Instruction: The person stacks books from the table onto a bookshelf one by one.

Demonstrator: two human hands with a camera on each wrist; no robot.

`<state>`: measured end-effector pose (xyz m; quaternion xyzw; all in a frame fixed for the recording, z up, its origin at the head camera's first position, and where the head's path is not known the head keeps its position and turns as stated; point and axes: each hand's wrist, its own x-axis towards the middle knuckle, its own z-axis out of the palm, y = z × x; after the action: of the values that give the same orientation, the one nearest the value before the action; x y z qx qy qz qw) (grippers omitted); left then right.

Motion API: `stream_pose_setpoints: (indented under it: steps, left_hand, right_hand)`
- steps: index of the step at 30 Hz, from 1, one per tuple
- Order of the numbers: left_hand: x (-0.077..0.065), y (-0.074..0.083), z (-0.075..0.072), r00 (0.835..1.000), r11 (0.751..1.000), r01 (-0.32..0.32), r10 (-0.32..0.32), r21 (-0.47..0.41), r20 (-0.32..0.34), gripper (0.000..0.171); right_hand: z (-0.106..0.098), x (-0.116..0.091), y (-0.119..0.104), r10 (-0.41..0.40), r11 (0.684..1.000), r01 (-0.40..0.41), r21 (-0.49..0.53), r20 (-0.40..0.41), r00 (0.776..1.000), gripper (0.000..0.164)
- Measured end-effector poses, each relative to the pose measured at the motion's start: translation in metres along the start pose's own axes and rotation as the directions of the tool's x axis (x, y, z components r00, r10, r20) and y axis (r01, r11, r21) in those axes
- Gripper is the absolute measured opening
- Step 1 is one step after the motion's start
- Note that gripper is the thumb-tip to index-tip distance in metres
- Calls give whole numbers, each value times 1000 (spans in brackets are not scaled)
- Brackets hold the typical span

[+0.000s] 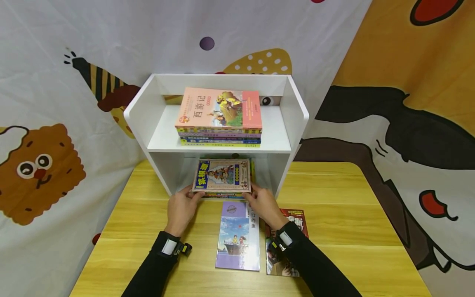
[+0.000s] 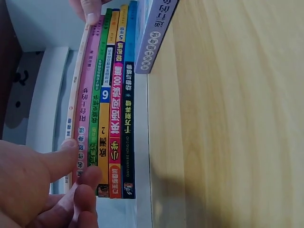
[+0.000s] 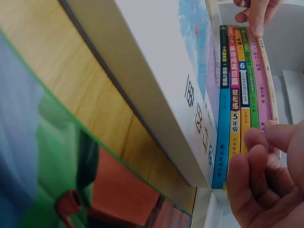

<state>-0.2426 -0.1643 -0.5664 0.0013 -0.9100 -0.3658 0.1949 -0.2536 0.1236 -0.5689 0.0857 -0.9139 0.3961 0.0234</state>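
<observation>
On the lower level of a white shelf lies a stack of several books (image 2: pixel 116 118), spines facing out. Topmost is a beige-covered book (image 1: pixel 224 175) with a picture panel and a blue title strip. My left hand (image 1: pixel 182 209) holds this book at its front left corner, thumb against the spine (image 2: pixel 71 128) and the other fingers bent beside it. At the front right corner my right hand (image 1: pixel 264 206) grips the same book, its thumb on the spine side and its fingers (image 3: pixel 251 171) curled near the stack's end. The undersides of the fingers are partly hidden.
The white shelf (image 1: pixel 156 123) carries another stack above, topped by a pink book (image 1: pixel 219 108). On the wooden table (image 1: pixel 334 214) in front lie a purple and blue book (image 1: pixel 237 239) and, partly under my right arm, a dark red book (image 1: pixel 297 216). A patterned cloth (image 1: pixel 111 37) hangs behind.
</observation>
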Motion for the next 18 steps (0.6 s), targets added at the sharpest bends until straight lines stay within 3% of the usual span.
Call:
stream_pose_setpoints:
  steps: [13,18]
  left_hand:
    - [4,-4,2,996,996,-52,57,65,-69,39]
    - [5,-4,3,997,996,-37,42,75,-68,37]
  right_hand:
    - [-1,2,1,-32,999,31,-21,-24,999,61]
    - [-1,3,1,-69,997,67,-42,-51,996,56]
